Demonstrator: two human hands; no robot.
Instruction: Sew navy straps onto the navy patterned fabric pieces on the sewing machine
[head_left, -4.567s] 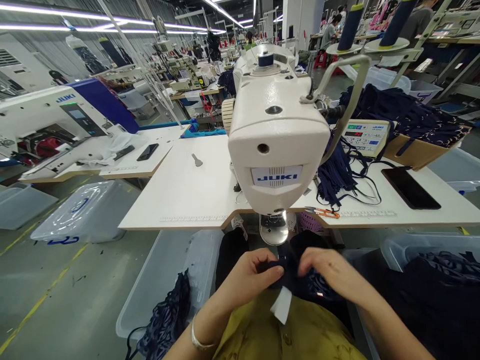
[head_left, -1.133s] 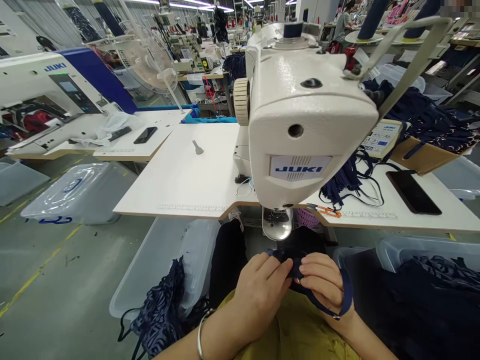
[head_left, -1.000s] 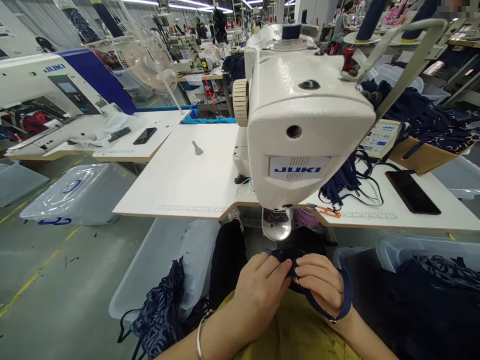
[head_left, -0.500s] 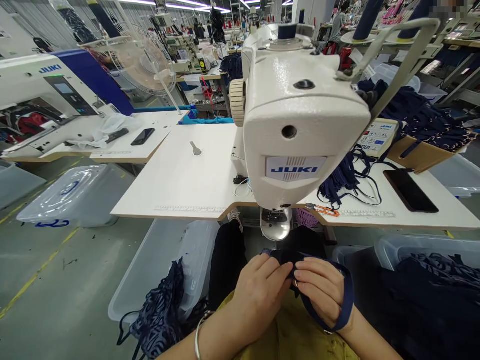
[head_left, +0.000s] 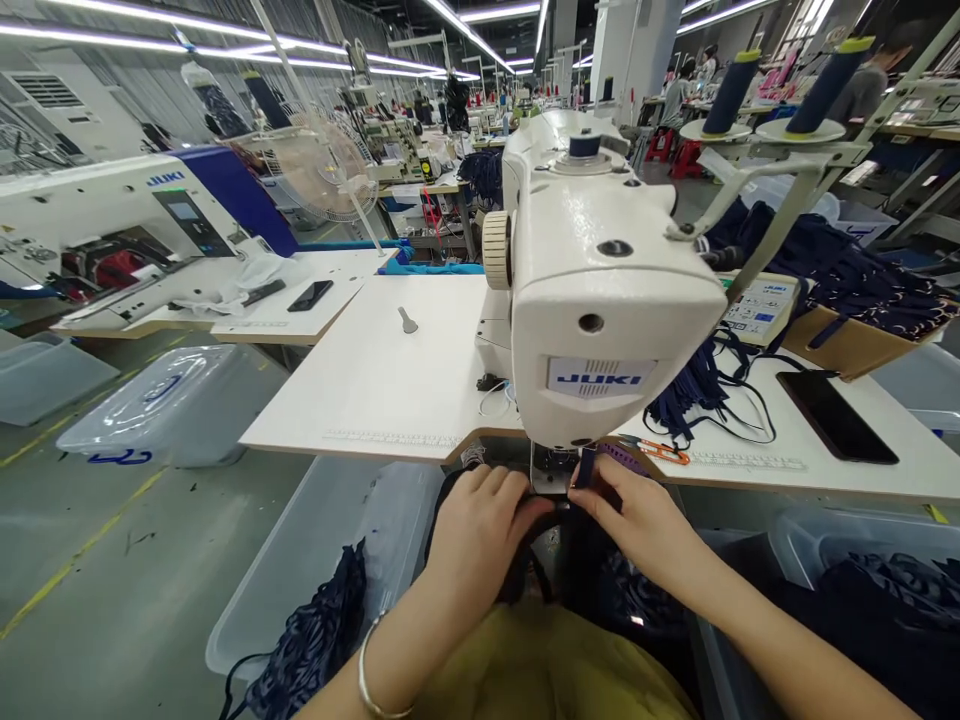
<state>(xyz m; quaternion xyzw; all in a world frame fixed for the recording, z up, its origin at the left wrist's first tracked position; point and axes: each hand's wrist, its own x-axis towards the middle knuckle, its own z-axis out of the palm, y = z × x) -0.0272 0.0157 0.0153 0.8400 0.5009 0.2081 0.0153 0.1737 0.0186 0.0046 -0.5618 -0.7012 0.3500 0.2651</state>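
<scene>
A white JUKI sewing machine (head_left: 600, 300) stands on the white table (head_left: 382, 380) right in front of me. My left hand (head_left: 480, 520) presses dark navy fabric (head_left: 540, 575) down just under the machine head, fingers curled on the cloth. My right hand (head_left: 637, 515) pinches a navy strap (head_left: 585, 467) upright beside the needle area, with more of the fabric under its palm. The presser foot is hidden behind both hands. A silver bangle (head_left: 367, 680) sits on my left wrist.
Orange thread snips (head_left: 660, 452), a bundle of navy straps (head_left: 694, 385), a black phone (head_left: 836, 415) and a control panel (head_left: 757, 305) lie on the table's right. Clear bins (head_left: 315, 560) with navy patterned cloth flank my seat. A fan (head_left: 326, 170) and another JUKI machine (head_left: 142, 225) stand left.
Both hands have moved up from my lap to the needle area with the fabric. The strap looped round my right hand is now pinched upright at the machine head. The camera tilted down.
</scene>
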